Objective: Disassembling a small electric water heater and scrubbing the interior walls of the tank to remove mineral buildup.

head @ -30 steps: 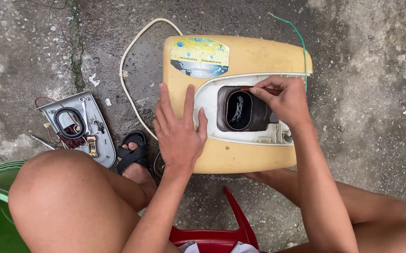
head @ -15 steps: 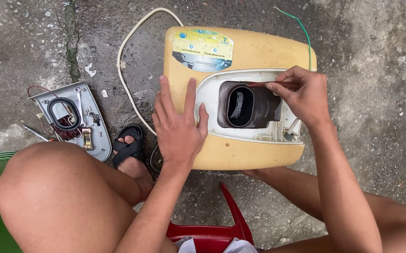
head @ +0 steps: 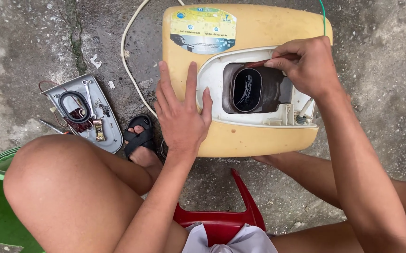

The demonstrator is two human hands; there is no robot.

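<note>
left hand (head: pixel 182 117) flat, right hand (head: pixel 306 65) pinching

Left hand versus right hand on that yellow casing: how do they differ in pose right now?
The left hand lies flat, fingers spread, palm down on the yellow casing; the right hand is curled, fingers pinched on a thin reddish tool. The left hand rests beside the dark oval opening; the right hand sits at that opening's upper rim. The left hand holds nothing; the right hand grips the tool. Both touch the same casing.

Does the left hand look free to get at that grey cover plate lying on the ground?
Probably yes: the left hand lies flat on the yellow housing, holding nothing, and the grey cover plate sits uncovered to its left, though the raised knee crowds the path.
</note>
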